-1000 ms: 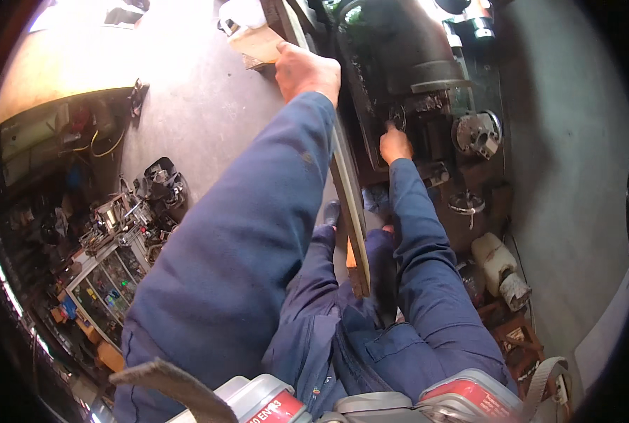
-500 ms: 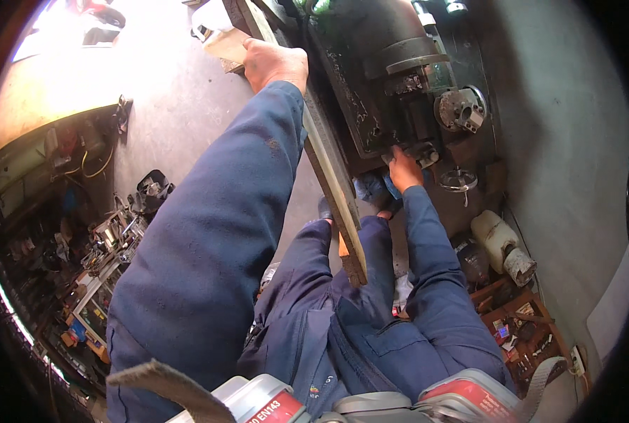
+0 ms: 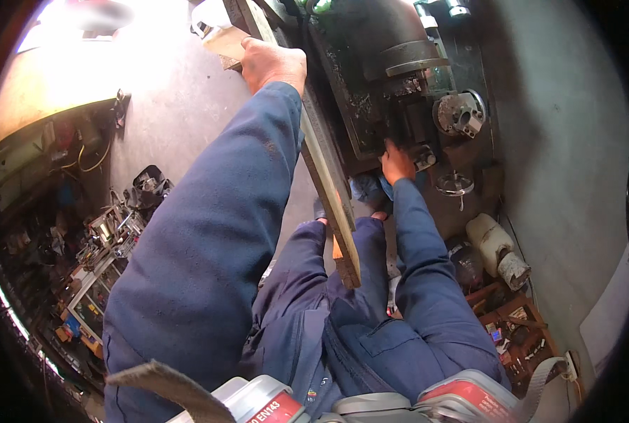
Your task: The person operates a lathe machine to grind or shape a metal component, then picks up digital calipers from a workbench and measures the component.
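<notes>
The left hand's [image 3: 278, 65] grip was closed on the edge of a flat tan board [image 3: 225, 42], just beside a long wooden plank [image 3: 321, 166]. The plank's long axis slanted down rightward, its near end pointing toward the person's lap. The right hand [image 3: 397, 163] was at a dark metal tray's [image 3: 360, 130] near corner; I couldn't tell its grip.

Plank [image 3: 331, 204] blocks path, left hand [image 3: 275, 65] to right hand [image 3: 398, 164]. Knob [image 3: 425, 158] crowds right hand at tray's [image 3: 354, 135] near edge. Floor [image 3: 180, 99] left of left forearm [image 3: 208, 211] open.
</notes>
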A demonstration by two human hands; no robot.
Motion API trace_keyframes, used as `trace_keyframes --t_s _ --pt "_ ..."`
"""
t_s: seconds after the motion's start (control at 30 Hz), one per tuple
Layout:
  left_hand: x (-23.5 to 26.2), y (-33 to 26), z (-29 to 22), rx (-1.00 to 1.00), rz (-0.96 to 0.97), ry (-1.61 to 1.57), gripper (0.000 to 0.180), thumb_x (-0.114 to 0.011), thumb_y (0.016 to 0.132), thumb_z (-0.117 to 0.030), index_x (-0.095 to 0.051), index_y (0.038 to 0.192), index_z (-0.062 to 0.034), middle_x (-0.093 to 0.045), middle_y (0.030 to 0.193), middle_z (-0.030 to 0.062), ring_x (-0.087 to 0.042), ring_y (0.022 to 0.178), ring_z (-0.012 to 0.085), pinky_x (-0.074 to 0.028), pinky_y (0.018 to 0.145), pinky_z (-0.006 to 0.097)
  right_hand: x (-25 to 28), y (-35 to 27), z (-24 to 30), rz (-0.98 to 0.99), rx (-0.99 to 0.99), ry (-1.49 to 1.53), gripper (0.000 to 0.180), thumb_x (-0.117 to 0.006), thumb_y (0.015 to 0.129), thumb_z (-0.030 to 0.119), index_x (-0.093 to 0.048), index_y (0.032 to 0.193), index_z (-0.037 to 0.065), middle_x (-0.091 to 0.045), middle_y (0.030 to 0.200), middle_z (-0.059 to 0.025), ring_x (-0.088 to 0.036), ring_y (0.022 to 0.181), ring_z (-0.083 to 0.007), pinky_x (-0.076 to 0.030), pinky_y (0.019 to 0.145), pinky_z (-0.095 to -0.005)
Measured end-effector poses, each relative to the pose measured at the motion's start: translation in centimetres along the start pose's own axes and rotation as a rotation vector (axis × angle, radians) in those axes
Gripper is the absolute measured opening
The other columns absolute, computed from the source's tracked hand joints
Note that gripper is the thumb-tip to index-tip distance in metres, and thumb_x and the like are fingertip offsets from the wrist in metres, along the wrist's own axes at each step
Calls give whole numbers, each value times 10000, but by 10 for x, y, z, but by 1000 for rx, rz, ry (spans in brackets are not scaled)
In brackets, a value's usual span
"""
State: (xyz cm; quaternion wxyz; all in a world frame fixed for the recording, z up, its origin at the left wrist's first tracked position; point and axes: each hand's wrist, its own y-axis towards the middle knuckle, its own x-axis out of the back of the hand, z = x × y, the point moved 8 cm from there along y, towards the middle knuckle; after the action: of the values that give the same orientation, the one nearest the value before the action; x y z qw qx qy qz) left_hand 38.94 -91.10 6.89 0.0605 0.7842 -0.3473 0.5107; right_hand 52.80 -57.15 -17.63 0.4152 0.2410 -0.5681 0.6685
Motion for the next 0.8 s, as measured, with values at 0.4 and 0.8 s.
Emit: trace_keyframes --t_s 0.4,0.8 --pt "-8 2 -4 -42 -7 28 393 -660 703 -133 -590 1013 98 -652 1041 289 -653 1012 366 -502 918 366 30 40 49 -165 35 134 420 -496 904 298 -532 1314 215 -653 1067 -211 -622 975 -409 -495 836 -512" --pt "-8 6 -1 -91 -11 39 446 -666 699 -142 -542 1058 93 -635 1070 294 -639 1036 374 -495 940 371 -34 -35 3 29 -18 14 490 -528 897 280 -473 1382 236 -645 1040 -200 -636 967 -377 -516 815 -483"
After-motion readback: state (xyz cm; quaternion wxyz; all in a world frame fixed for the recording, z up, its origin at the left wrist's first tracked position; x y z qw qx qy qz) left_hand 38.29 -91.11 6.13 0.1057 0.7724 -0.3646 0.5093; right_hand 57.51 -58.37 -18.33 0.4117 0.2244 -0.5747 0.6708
